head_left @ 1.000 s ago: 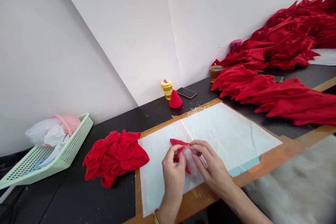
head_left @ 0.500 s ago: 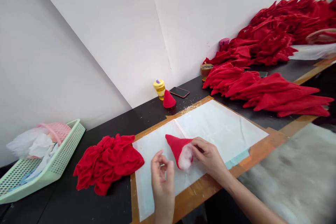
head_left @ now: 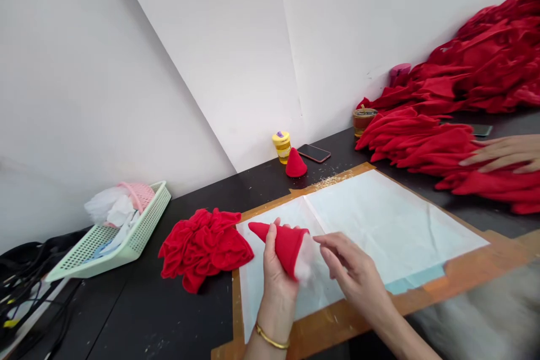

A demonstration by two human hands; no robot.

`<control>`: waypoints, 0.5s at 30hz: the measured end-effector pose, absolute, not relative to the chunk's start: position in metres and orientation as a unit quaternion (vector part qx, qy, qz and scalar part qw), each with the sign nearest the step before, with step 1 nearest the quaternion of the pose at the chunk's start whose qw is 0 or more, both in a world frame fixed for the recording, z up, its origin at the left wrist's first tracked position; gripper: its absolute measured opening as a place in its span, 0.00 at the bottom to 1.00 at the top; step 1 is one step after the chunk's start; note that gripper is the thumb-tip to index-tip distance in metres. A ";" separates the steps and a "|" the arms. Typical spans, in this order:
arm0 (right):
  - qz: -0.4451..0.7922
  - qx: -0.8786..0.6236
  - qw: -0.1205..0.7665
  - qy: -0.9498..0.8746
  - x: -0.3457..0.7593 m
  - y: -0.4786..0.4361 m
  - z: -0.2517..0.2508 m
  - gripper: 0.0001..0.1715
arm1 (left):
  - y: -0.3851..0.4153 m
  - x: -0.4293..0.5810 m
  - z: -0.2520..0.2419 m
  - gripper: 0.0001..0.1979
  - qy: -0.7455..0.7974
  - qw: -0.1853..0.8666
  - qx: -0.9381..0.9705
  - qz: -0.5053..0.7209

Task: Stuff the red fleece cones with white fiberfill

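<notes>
Item: red felt cone [head_left: 289, 244], white filling [head_left: 304, 263] showing at its mouth. Held over the white paper sheet [head_left: 379, 219] on the counter [head_left: 169, 315]. Long axis slanted: tip upper left, mouth lower right. Left hand [head_left: 276, 273] wrapped round its middle. Right hand [head_left: 354, 273] loosely spread, empty, just beside the filling.

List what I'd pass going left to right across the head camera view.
Pale green plastic mesh basket → crumpled red fabric heap → red felt cone with white stuffing in the left hand → amber glass jar → another person's hand.
</notes>
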State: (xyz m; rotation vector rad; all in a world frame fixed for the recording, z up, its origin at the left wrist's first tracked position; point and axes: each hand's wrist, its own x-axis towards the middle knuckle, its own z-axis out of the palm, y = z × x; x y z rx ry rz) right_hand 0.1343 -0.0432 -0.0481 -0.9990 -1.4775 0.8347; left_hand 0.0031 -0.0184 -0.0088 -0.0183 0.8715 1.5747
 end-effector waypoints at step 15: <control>0.380 -0.468 0.495 -0.626 0.109 -0.042 -0.067 0.09 | -0.046 0.018 -0.029 0.41 0.474 0.527 0.213 0.672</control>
